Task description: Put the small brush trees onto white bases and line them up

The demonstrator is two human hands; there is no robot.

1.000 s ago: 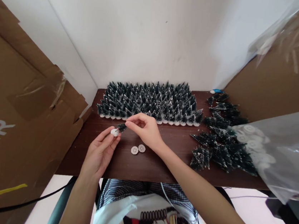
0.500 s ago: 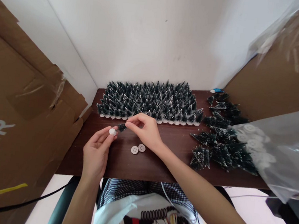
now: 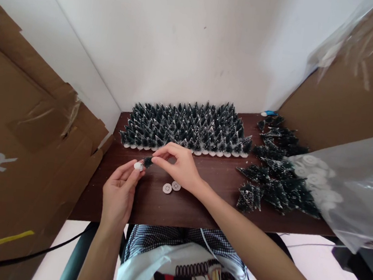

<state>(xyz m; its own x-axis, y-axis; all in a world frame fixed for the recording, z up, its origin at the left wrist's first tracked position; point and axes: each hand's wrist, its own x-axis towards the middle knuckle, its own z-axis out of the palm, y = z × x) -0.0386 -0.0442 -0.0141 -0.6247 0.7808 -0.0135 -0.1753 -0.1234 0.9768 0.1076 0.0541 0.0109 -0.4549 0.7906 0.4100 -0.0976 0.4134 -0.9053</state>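
Observation:
Between the thumb and fingers of my left hand point(image 3: 121, 186) is a small white round base point(image 3: 138, 166). My right hand point(image 3: 180, 166) pinches a miniature dark green tree point(image 3: 148, 161) by its tip end, with the trunk end pointing at the base. The two pieces meet or nearly meet; I cannot tell how far the trunk is in. Two loose white bases point(image 3: 167, 188) lie on the brown table just below my right hand. Behind both hands stand tight rows of snow-flecked miniature trees point(image 3: 187, 129) on white bases.
Loose trees point(image 3: 279, 182) lie heaped at the right of the table point(image 3: 198, 213). A clear plastic bag point(image 3: 351, 195) with white bases rests beside them. A blue object point(image 3: 269, 113) lies at the back right. Cardboard boxes point(image 3: 40, 123) flank the table, with a wall behind.
My right hand and the tree have shifted slightly left, closer to the white base in my left hand. The rest is the same apart from a small camera shift.

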